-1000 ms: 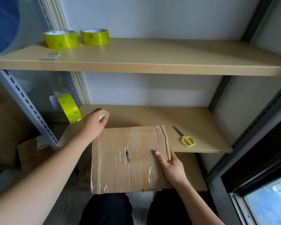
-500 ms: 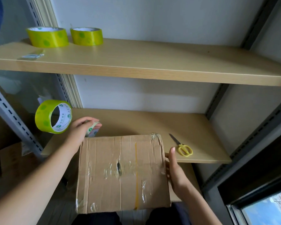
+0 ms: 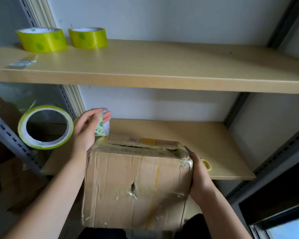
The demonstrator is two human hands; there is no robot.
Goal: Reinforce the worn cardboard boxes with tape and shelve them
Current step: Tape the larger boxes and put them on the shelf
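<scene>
Between the two hands, low in front of the shelving, sits the worn cardboard box (image 3: pixel 136 183), tilted so its top seam faces the lower shelf (image 3: pixel 197 138). Box is creased, has a small dark hole in the near face, patches of clear tape, a yellowish strip running down the right part. Top flaps show a dark gap along the seam and a yellow tape patch near handwriting, unreadable. Far edge of box sits over the front edge of the lower shelf; contact unclear.

Left hand (image 3: pixel 86 130) is at the box's upper left corner, fingers curled, pinching the free end of tape (image 3: pixel 102 125), a pale strip with green printing that hangs down to the box corner. Tape roll (image 3: pixel 45 127), yellow-green with white core, hangs just left of that hand, in front of the grey slotted upright (image 3: pixel 9 135); how the roll is supported cannot be told.

Right hand (image 3: pixel 199 176) presses flat against the box's right side, fingers together and mostly straight, thumb side toward camera.

Scissors (image 3: pixel 206 164) with yellow handles lie on the lower shelf, mostly hidden behind the right hand.

Upper shelf (image 3: pixel 162 66) carries two more yellow-green tape rolls (image 3: pixel 41 39) (image 3: pixel 88 37) at its left back, side by side, and a small flat scrap (image 3: pixel 22 62) near the front left edge.

Window corner (image 3: pixel 286 228) at bottom right. Dark trousers (image 3: pixel 100 233) visible under the box.
</scene>
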